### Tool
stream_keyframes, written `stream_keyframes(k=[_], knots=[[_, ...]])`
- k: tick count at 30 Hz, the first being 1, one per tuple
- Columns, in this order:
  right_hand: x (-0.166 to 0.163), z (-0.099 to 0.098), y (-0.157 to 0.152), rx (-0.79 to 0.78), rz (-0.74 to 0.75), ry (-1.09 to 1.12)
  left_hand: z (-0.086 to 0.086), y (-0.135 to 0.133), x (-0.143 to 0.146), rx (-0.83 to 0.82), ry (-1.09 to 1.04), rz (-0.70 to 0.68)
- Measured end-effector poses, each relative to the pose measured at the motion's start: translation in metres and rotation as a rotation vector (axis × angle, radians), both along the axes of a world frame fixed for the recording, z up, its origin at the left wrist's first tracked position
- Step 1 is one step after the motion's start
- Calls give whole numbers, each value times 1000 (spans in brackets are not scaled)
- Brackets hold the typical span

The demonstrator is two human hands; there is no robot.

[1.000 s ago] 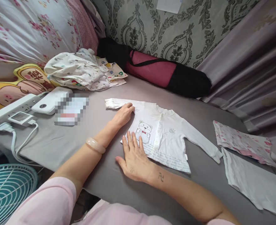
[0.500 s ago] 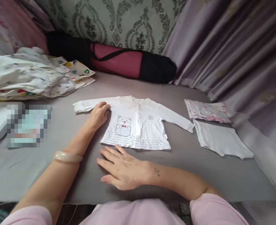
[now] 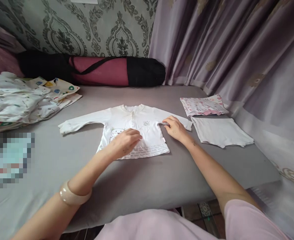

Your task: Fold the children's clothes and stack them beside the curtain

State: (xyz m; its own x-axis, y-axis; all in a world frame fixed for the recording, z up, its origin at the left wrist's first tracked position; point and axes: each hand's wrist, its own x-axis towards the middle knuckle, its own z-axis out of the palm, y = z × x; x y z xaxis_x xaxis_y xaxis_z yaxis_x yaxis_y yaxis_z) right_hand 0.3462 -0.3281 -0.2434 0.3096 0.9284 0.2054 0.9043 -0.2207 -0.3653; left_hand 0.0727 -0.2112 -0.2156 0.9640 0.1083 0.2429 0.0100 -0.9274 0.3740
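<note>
A small white long-sleeved baby shirt [image 3: 147,140] lies spread flat, front side up, with a bear print, a bee print and a button placket. My left hand [image 3: 127,141] is over the middle of the shirt, covering part of the bear. Its fingers are bent and drawn together, and no cloth is seen lifted in them. At the shirt's right underarm, my right hand [image 3: 174,128] rests on the sleeve's lower edge, fingers extended and slightly bent. Both sleeves stretch out to the sides.
Right of the shirt lie a folded pink-print cloth [image 3: 203,105] and a folded white garment [image 3: 222,131]. A pile of printed cloths [image 3: 24,100] sits at left, above a blurred-out flat item [image 3: 9,160]. A black and maroon long bag [image 3: 99,71] lies along the wall by the curtain [image 3: 199,43].
My left hand has moved from the left sleeve to over the shirt's middle. My right hand has gone from the bedding below the hem to the right sleeve. The view has shifted right.
</note>
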Motion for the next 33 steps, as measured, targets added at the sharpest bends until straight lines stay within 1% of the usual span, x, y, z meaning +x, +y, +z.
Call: stream_keyframes(k=[2,4,5,7,10,11,13,17,24,27,30,33], knots=[[-1,-3,4,-31,27,-71,0,-21,24,-22,21,-73],[-5,-3,8,-61,33,-144,-6,-36,46,-21,34,-66],[-6,-2,10,-76,37,-186,-11,-42,56,-15,35,-36],[-6,0,14,-105,54,-274,-23,-50,72,0,37,73],[-1,3,18,-122,85,-380,-41,-54,84,24,78,236],[1,4,19,-124,90,-403,-45,-55,85,31,105,257],[5,3,22,-134,100,-433,-49,-55,84,51,163,250],[10,-1,25,-153,134,-447,-47,-56,80,113,237,200],[15,-10,28,-132,144,-407,-43,-57,74,151,242,22],[15,-9,29,-137,141,-369,-42,-69,64,148,214,-4],[13,-7,30,-141,138,-345,-41,-89,51,121,179,-6],[13,-7,31,-136,136,-349,-40,-108,39,81,189,-14]])
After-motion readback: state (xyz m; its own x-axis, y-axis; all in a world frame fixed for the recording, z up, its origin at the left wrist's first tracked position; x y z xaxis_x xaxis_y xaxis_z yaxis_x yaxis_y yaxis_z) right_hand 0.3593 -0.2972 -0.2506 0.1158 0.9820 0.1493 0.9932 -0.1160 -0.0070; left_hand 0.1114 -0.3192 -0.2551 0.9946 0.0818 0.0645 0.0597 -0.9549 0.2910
